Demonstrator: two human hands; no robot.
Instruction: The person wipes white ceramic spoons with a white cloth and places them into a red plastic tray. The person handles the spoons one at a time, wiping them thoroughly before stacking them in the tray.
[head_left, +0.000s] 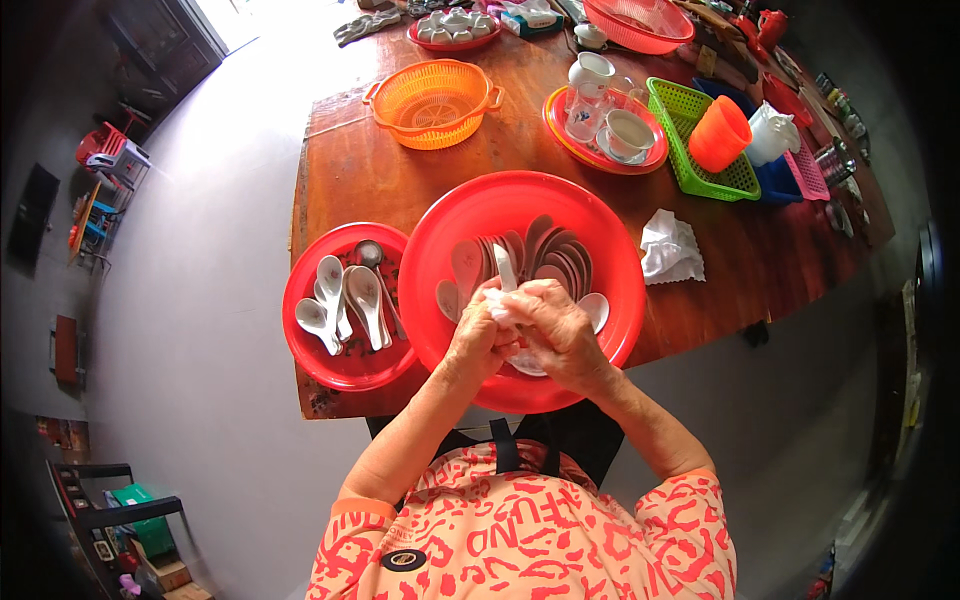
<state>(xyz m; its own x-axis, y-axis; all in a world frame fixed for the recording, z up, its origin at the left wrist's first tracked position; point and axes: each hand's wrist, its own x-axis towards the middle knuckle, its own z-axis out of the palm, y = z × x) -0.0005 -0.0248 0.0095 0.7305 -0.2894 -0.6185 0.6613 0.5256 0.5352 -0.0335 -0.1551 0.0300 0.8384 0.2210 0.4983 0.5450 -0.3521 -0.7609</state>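
Both hands meet over a large red plastic basin (525, 191). My left hand (480, 334) grips a white ceramic soup spoon (504, 264), its handle pointing away from me. My right hand (559, 330) closes around the same spoon with a piece of white tissue or cloth (501, 307) pinched in the fingers. Part of the spoon is hidden by the hands and the white material. Inside the basin, several ceramic spoons (571, 259) lie stacked in rows against the far side. Another white spoon (595, 309) rests at the right, partly behind my right hand.
Left of the basin, a smaller red tray (300, 259) holds several white spoons (365, 296) and a metal spoon (368, 253). A crumpled white cloth (670, 247) lies to the right. Beyond are an orange colander (435, 139), a plate of cups (628, 135) and a green basket (671, 142).
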